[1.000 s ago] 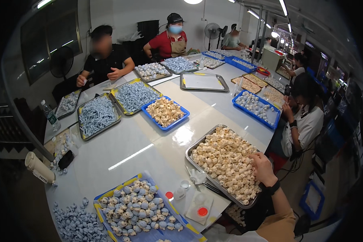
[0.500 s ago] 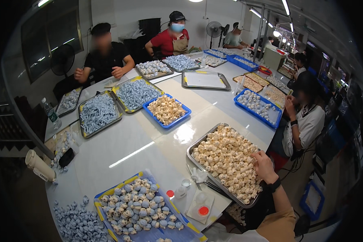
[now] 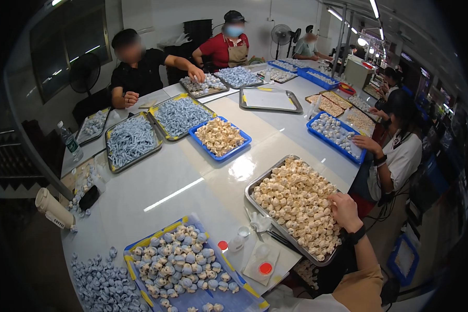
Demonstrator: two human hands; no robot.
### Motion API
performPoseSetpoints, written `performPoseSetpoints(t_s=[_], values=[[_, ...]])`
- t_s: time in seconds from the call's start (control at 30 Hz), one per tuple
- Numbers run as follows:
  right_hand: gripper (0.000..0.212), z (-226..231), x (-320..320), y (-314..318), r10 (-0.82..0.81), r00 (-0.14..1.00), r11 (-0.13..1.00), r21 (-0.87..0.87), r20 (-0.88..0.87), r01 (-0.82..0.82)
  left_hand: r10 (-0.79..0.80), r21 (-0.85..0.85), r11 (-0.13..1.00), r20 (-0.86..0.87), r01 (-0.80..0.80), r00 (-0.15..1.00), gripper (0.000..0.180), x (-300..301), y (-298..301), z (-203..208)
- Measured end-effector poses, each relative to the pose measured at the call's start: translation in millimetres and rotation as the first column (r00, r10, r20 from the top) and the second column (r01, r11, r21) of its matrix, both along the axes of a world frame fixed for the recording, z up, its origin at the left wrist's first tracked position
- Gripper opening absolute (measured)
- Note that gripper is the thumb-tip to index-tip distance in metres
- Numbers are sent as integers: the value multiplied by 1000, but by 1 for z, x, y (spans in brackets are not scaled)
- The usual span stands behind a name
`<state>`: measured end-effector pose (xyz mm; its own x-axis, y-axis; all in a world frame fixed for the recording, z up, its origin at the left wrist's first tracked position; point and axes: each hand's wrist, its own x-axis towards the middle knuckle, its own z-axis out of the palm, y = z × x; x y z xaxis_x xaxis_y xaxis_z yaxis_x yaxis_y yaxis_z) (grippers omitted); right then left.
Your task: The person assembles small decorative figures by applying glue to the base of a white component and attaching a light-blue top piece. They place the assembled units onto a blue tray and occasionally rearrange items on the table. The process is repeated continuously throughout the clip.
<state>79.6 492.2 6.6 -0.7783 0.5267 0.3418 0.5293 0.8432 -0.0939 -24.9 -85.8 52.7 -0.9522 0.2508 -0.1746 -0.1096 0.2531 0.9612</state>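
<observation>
My right hand (image 3: 345,212), with a dark band on the wrist, reaches over the right side of a metal tray (image 3: 251,193) heaped with small cream-coloured hollow pieces (image 3: 296,208). Its fingers are bent together, tips down at the pile; what they pinch, if anything, is hidden. My left hand is out of view. To the left of this tray, a blue-lined tray (image 3: 239,300) with yellow edging carries round blue-and-cream pieces (image 3: 182,260). Loose blue curved pieces (image 3: 101,281) lie heaped on the table at the near left.
Between the near trays are small bottles (image 3: 236,243), a red-capped container (image 3: 265,268) and dark tweezers-like tools (image 3: 281,239). A blue tray (image 3: 247,146) of cream pieces stands farther off. Beyond are trays of blue pieces (image 3: 131,141). A cup (image 3: 54,208) stands at left. Co-workers sit around the table.
My right hand stays at the cream pile, its fingers slightly shifted. The co-worker in black has stretched an arm to a far tray. The co-worker at right has lowered a hand to the blue tray.
</observation>
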Motion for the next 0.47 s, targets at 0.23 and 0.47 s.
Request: performPoseSetpoints(t_s=[0.23,0.47], values=[[28,7,16,-6,-58,997,998,8,41,58,-3,40,999,-1,3,1000,26,-5,-1,-11],[33,43,63,-37,-48,979,978,-209,-197,6,-56,-27,998,41,57,998,38,-12,-18,-15]])
